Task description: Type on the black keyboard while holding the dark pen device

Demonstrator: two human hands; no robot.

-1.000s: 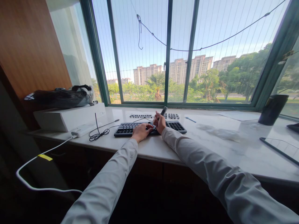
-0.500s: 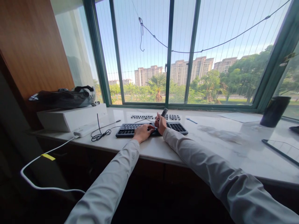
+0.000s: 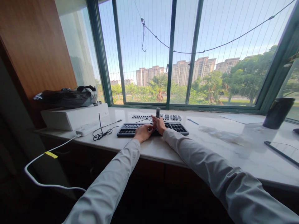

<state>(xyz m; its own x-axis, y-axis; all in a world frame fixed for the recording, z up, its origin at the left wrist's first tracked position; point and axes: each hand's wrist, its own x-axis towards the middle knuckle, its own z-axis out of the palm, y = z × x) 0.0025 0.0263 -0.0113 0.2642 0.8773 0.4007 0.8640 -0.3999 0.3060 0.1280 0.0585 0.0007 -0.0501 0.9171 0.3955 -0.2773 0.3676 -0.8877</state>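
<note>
Small dark tool (image 3: 158, 112) stood upright at approx 12 o'clock of the right hand (image 3: 159, 125), fingers curled tight round its lower end, thumb side up; the tool's make was too small to tell. Hand sat over the mid-right of the keyboard (image 3: 130, 128), wrist resting at its near edge. Left hand (image 3: 143, 133) lay palm-down at 8 o'clock of the right one, fingers loosely together and bent, tips on the keys. Both arms reached fwd in pale, smooth sleeves, converging from 6 o'clock.

Keyboard was flat, dark, w/ low keys, on a glossy pale marble-look counter (image 3: 210, 146). Rows of loose keycaps (image 3: 173, 117) lay just behind it at 12. Thin black cable (image 3: 101, 134) coiled at 9, near a white charger block (image 3: 84, 131). White box (image 3: 74, 115) w/ black bag (image 3: 65, 97) on top sat further at 9–10. Blue pen (image 3: 192, 121) at 2; dark cup (image 3: 277, 112) well off at 3.
</note>
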